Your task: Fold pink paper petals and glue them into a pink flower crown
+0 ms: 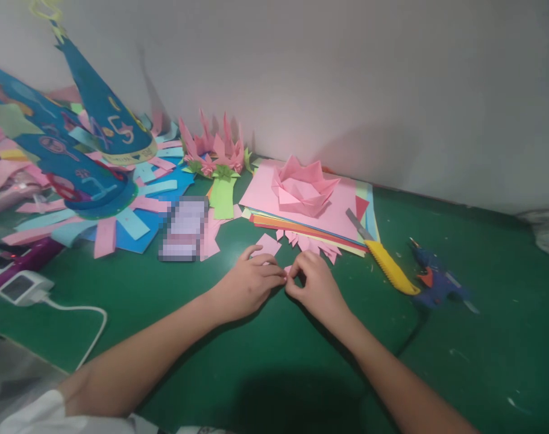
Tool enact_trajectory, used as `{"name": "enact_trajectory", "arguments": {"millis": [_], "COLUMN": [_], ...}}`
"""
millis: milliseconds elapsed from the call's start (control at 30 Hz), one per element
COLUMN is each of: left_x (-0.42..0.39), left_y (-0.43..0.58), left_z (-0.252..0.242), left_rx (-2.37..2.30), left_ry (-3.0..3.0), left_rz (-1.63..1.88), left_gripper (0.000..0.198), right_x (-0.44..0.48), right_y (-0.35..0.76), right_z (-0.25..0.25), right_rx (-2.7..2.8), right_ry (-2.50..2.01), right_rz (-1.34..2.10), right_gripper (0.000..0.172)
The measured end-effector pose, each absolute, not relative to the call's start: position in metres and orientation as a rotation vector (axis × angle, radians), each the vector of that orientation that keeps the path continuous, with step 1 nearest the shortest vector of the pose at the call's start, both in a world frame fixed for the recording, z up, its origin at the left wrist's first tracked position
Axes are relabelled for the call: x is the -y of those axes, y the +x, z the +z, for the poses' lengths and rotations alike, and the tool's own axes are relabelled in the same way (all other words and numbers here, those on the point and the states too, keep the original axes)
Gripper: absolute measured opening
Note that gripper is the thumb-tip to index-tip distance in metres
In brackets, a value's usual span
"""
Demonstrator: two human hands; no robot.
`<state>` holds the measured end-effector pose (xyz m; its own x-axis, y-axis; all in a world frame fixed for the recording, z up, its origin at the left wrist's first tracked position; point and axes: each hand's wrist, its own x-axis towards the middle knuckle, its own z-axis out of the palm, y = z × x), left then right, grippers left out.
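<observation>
My left hand (251, 282) and my right hand (314, 283) meet on the green table (256, 361), fingertips pinched together on a small pink paper piece (287, 269) that is mostly hidden. A loose pink paper square (266, 245) lies just beyond my left fingers. Several small folded pink pieces (314, 244) lie beyond my right hand at the edge of a stack of coloured paper sheets (265, 196). A folded pink paper lotus (304, 188) sits on that stack.
A yellow utility knife (385, 262) lies right of the stack, a blue glue gun (434, 278) beyond it. Blue paper cone hats (97, 108) and strips fill the left; pink paper flowers (213, 150) stand by the wall. A white charger with cable (23, 286) lies at the left edge.
</observation>
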<state>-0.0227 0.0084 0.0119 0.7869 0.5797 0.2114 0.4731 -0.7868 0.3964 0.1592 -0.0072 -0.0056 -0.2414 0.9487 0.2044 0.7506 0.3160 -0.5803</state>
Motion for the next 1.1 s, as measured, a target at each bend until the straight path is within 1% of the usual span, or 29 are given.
{"name": "enact_trajectory", "arguments": {"millis": [233, 533, 767, 867, 1033, 1100], "left_x": [-0.0072, -0.0089, -0.0083, -0.0091, -0.0107, -0.0110], "left_y": [-0.0228, -0.0238, -0.0239, -0.0245, -0.0265, -0.0271], "left_z": [0.0109, 0.0117, 0.0118, 0.0111, 0.0094, 0.0088], "left_rx": [-0.850, -0.851, -0.884, -0.881, -0.865, -0.862], "left_ry": [2.637, 2.579, 2.648, 2.687, 2.746, 2.767], "left_rz": [0.411, 0.415, 0.405, 0.406, 0.429, 0.438], "left_gripper": [0.025, 0.027, 0.026, 0.026, 0.026, 0.026], "right_x": [0.0084, 0.0095, 0.0100, 0.0097, 0.0105, 0.0113], "right_y": [0.1603, 0.1612, 0.1604, 0.1615, 0.1655, 0.1665], "right_z": [-0.0044, -0.0045, -0.0049, -0.0052, -0.0050, -0.0041], "right_rx": [1.972, 1.994, 2.029, 2.038, 2.063, 2.097], "right_ry": [-1.485, -1.445, -1.436, -1.416, -1.369, -1.350], "right_rz": [0.600, 0.606, 0.595, 0.597, 0.578, 0.550], "right_gripper": [0.013, 0.017, 0.007, 0.010, 0.023, 0.022]}}
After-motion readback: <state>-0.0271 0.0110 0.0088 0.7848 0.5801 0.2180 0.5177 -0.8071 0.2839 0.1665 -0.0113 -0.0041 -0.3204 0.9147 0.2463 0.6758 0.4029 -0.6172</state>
